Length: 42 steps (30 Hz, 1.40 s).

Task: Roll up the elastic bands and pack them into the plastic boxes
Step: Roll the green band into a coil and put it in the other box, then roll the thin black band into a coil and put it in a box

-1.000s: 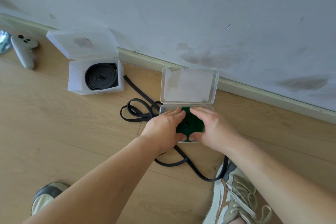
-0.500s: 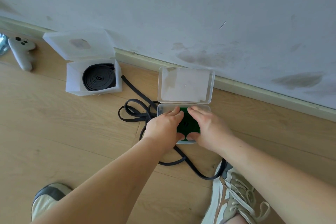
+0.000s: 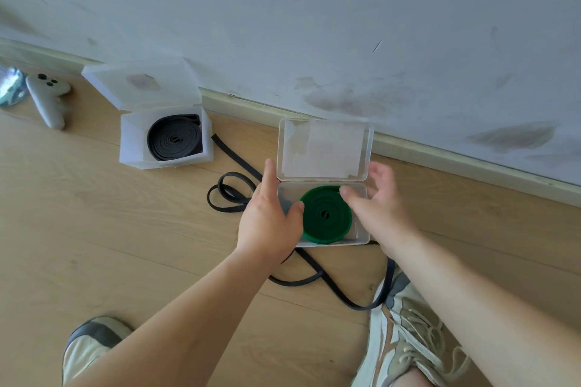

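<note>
A rolled green elastic band [image 3: 326,214] lies inside a clear plastic box [image 3: 361,237] whose lid [image 3: 323,149] stands open toward the wall. My left hand [image 3: 270,217] is at the box's left side, fingers straight, thumb tip near the green roll. My right hand [image 3: 375,201] hovers at the box's right side with relaxed, spread fingers, holding nothing. A second, white box [image 3: 133,148] at the left holds a rolled black band [image 3: 174,140], lid open. A loose black band [image 3: 232,195] sprawls on the floor under and beside the clear box.
Wooden floor meets a grey wall with a skirting board [image 3: 456,154]. A white controller [image 3: 48,97] lies far left beside a shiny object [image 3: 9,85]. My shoes show at bottom left [image 3: 91,342] and bottom right [image 3: 412,333].
Both hands pressed down on the green roll in the box before; now they have lifted off and spread to the box's sides, leaving the roll uncovered.
</note>
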### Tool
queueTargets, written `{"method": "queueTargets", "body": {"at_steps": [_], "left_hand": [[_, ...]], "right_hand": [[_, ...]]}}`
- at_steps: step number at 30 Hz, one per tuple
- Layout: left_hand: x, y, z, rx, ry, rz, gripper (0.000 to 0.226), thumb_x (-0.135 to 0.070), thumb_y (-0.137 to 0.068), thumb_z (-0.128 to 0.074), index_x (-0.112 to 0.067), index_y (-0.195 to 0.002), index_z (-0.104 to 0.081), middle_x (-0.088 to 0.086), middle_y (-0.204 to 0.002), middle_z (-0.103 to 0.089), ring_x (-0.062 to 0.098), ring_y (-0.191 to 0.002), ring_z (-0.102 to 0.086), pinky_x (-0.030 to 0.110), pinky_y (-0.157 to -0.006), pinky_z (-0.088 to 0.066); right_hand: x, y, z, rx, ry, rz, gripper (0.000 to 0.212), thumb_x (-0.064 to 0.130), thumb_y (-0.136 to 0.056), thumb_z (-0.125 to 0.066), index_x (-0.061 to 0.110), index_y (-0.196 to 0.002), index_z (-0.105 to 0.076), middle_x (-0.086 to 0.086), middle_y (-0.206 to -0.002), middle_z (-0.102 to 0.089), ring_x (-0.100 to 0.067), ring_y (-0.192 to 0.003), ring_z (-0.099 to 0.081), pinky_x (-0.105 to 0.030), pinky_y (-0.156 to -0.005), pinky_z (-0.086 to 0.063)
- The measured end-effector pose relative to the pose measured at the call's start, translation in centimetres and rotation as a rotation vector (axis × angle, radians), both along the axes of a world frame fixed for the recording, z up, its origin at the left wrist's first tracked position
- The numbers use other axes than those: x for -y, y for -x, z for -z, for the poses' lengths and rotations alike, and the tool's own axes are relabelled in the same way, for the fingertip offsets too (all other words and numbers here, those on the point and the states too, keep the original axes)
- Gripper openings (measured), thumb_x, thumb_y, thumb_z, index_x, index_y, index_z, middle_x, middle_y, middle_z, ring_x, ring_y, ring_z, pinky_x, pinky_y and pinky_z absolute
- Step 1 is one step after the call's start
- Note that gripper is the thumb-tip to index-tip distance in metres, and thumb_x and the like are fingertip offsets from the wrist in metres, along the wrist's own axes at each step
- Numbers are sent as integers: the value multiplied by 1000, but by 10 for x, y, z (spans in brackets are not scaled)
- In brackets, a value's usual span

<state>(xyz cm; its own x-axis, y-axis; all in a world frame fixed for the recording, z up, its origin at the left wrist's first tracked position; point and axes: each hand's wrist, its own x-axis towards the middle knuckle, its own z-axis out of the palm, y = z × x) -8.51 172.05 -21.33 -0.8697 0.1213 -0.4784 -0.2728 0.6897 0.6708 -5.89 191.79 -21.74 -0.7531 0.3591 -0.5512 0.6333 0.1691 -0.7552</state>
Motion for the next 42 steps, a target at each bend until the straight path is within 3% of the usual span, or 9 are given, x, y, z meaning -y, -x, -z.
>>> {"method": "queueTargets", "body": {"at_steps": [5, 10, 20, 24, 27, 32, 36, 39, 42], "left_hand": [[1, 5, 3, 31, -28, 27, 79, -33, -95, -63, -35, -161, -21, -18, -141, -55, 11, -124, -59, 30, -93, -56], [-16, 10, -11, 45, -194, -31, 83, -60, -95, -58, -36, -163, -17, -12, -160, -42, 12, -147, -43, 38, -117, -42], [-61, 58, 0, 69, -251, 91, 86, -27, -101, -62, -36, -164, -6, -8, -170, -22, 20, -157, -23, 26, -109, -27], [-50, 53, 9, 26, -178, 96, 75, -29, -98, -62, -39, -160, -20, -8, -160, -43, 22, -145, -46, 42, -114, -46], [-38, 37, 12, -93, -102, 122, 53, -26, -97, -61, -38, -145, -43, -14, -132, -61, 12, -119, -61, 27, -87, -55], [-21, 8, 22, -216, 7, 130, 50, -28, -99, -61, -23, -147, -48, -9, -141, -54, 11, -127, -55, 25, -96, -48], [-7, -11, 28, -141, 124, 370, 78, -18, -95, -58, -31, -161, -19, -5, -160, -38, 19, -146, -39, 35, -110, -47], [3, -16, 29, -190, 218, 434, 78, -17, -96, -56, -26, -162, -17, -6, -162, -36, 16, -147, -36, 31, -113, -41], [17, -10, 30, -255, 436, 428, 61, -27, -97, -56, -21, -154, -35, -3, -160, -40, 19, -152, -32, 36, -120, -30]], "right_hand": [[-9, 18, 2, 31, 68, 13, 92, 37, -81, -78, 52, -153, -23, 6, -159, -37, -22, -140, -47, -55, -117, -35], [-8, 12, -2, -65, -13, 47, 98, 69, -78, -68, 47, -157, -15, 8, -168, -13, -22, -153, -29, -58, -121, -31], [-32, 0, -3, -81, -195, -104, 121, 37, -93, -71, 34, -153, 34, 9, -170, 20, -14, -159, 3, -45, -129, -9], [-22, -18, 4, 5, -358, -145, 103, 33, -97, -67, 18, -163, 12, -2, -171, 18, -14, -156, 5, -30, -123, -12], [-16, -24, 11, 50, -475, -108, 73, 40, -96, -63, 15, -155, -29, -12, -157, -29, -31, -144, -41, -46, -109, -48], [-5, -20, -2, -23, -569, -110, 29, 52, -95, -59, 28, -109, -67, 2, -117, -50, -19, -97, -59, -36, -77, -55], [2, -22, -9, 175, -642, -328, 53, 57, -92, -55, 17, -58, -48, 6, -60, -52, -18, -52, -51, -25, -49, -37], [18, -29, -5, 211, -433, -460, 41, 57, -91, -58, 21, -70, -58, 10, -62, -58, -13, -61, -57, -30, -61, -49], [34, -23, -6, 57, -328, -551, 41, 46, -96, -61, 36, -136, -59, 12, -128, -65, -10, -119, -60, -36, -103, -51]]}}
